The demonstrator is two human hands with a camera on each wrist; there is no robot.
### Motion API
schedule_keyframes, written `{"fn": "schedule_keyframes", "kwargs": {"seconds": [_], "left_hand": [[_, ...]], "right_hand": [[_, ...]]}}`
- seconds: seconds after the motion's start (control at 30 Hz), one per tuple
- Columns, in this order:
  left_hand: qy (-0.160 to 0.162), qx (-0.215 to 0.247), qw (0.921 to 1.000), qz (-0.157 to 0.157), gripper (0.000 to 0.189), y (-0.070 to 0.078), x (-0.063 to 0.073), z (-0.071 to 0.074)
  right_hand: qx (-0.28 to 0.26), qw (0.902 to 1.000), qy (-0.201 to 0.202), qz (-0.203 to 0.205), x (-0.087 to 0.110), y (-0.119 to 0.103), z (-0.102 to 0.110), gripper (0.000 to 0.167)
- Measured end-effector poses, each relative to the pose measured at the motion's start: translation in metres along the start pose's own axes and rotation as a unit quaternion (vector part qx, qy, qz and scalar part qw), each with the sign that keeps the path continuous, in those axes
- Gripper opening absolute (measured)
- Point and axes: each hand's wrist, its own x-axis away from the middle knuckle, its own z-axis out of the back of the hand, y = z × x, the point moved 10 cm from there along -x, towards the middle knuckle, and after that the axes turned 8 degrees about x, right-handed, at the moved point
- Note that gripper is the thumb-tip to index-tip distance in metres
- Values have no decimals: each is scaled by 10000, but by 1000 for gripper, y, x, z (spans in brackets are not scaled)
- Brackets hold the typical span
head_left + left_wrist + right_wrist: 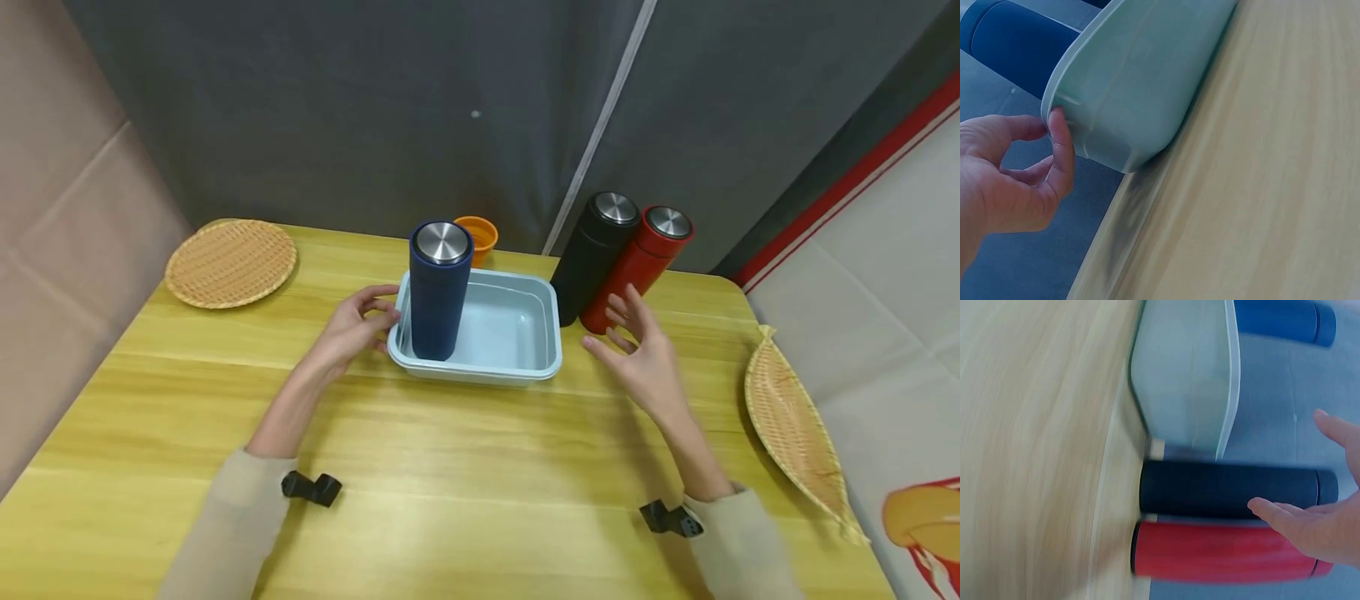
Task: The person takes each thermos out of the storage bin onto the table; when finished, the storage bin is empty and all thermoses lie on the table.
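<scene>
A light-blue plastic basin [498, 333] sits on the table, and a dark-blue thermos [437, 304] with a silver lid stands upright inside its left part. With finger and thumb, my left hand [356, 329] pinches the basin's left rim, seen closely in the left wrist view [1019, 169]. My right hand [637, 354] is held in the air with its fingers spread, holding nothing. Just beyond it, a black thermos [592, 258] and a red thermos [637, 271] stand side by side right of the basin; in the right wrist view the hand overlaps both.
Behind the dark-blue thermos shows an orange cup [480, 237], partly hidden. A round woven tray [231, 263] lies at the back left, and a woven basket [795, 417] lies along the right table edge. A dark grey curtain [375, 117] hangs behind the table.
</scene>
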Motion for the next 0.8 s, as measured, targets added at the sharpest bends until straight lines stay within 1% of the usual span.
{"fn": "schedule_keyframes", "kwargs": {"seconds": [0.13, 0.27, 0.4, 0.5, 0.6, 0.8], "left_hand": [[42, 18, 10000, -19, 48, 0, -1, 0], [84, 36, 10000, -27, 47, 0, 0, 0], [43, 80, 10000, -30, 48, 1, -1, 0], [16, 124, 9999, -40, 47, 3, -3, 0], [-19, 127, 9999, -46, 47, 4, -4, 0], [-19, 8, 10000, 20, 48, 0, -1, 0]], "right_hand": [[-26, 9988, -443, 217, -2, -18, -28, 88], [-105, 9951, -825, 529, -5, -38, -60, 87], [-295, 9911, -1062, 745, -11, -54, -89, 86], [-409, 9887, -1140, 886, -17, -66, -108, 84], [-497, 9882, -1113, 927, -23, -75, -121, 82], [-837, 9875, -1056, 818, -33, -84, -139, 83]]}}
